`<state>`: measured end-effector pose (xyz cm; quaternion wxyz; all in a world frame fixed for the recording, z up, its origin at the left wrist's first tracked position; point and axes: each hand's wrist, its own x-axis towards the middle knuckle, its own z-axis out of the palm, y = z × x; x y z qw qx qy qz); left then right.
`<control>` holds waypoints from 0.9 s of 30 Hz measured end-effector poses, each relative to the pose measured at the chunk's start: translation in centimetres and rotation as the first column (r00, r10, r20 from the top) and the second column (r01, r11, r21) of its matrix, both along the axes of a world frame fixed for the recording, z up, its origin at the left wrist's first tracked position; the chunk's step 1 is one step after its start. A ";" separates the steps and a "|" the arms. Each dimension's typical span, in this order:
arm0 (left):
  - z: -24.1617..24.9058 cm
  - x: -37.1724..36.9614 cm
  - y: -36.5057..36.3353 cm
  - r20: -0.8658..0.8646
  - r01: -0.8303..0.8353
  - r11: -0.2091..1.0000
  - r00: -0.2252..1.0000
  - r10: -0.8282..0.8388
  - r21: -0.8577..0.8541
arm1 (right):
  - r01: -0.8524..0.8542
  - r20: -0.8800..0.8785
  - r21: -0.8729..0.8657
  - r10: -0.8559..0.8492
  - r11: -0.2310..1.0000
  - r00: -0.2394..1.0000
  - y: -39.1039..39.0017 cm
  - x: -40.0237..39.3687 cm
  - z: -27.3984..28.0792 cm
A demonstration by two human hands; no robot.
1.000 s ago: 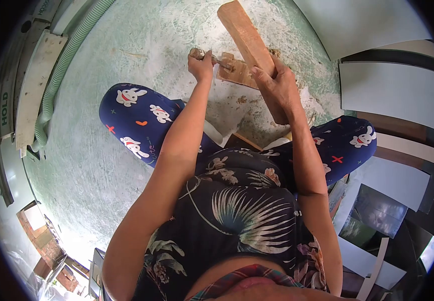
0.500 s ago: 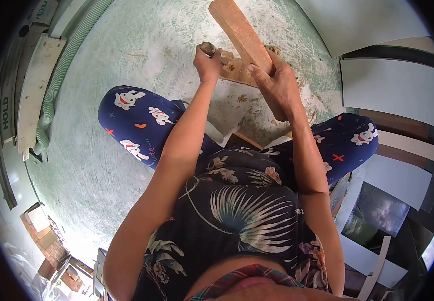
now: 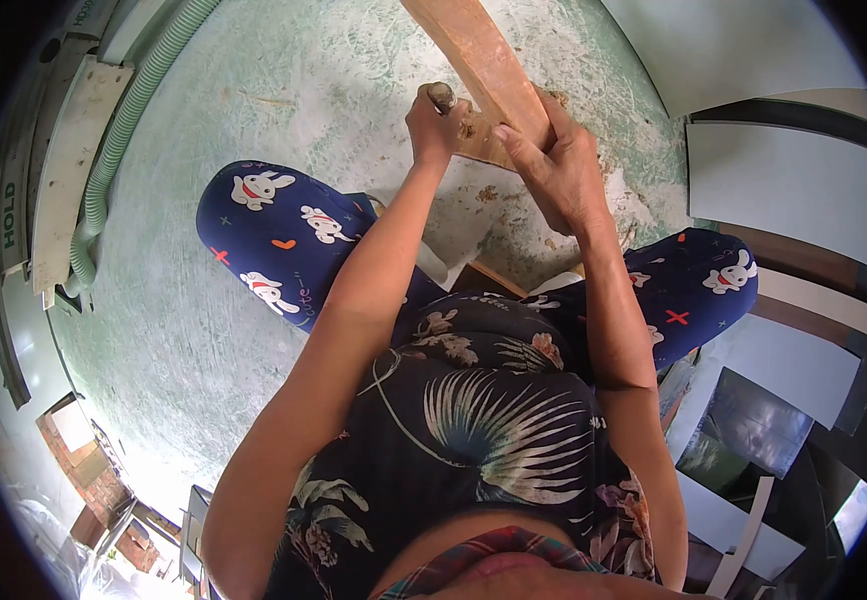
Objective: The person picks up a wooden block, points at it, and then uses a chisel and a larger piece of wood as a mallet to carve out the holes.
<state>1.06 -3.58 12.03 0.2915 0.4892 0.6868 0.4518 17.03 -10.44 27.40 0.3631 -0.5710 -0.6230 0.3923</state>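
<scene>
My left hand (image 3: pixel 434 130) is wrapped round the handle of what looks like a chisel (image 3: pixel 441 95). The round butt end points up, and the blade is hidden behind my fingers. Under and beside that hand lies a notched wooden board (image 3: pixel 483 140) on the floor, with chips on it. My right hand (image 3: pixel 563 170) grips a thick, reddish-brown wooden block (image 3: pixel 483 70) at its lower end. The block slants up and to the left above the board, covering part of it, and its far end runs out of view.
Wood chips (image 3: pixel 488 192) lie on the worn green floor (image 3: pixel 283 120). My bent legs (image 3: pixel 288 240) flank the work spot. A ribbed hose (image 3: pixel 118 150) and long panels run along the left; pale boards (image 3: pixel 793 175) lean at the right.
My left hand has shifted right with the chisel, closer to the block, and its butt end now faces me more. The block's far end has moved up and left, out of view.
</scene>
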 end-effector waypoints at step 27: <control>-4.0 -4.3 1.9 0.423 -0.313 0.889 0.793 0.439 -0.335 | 0.055 0.170 -0.206 -0.019 0.977 0.985 0.2 0.9 -2.0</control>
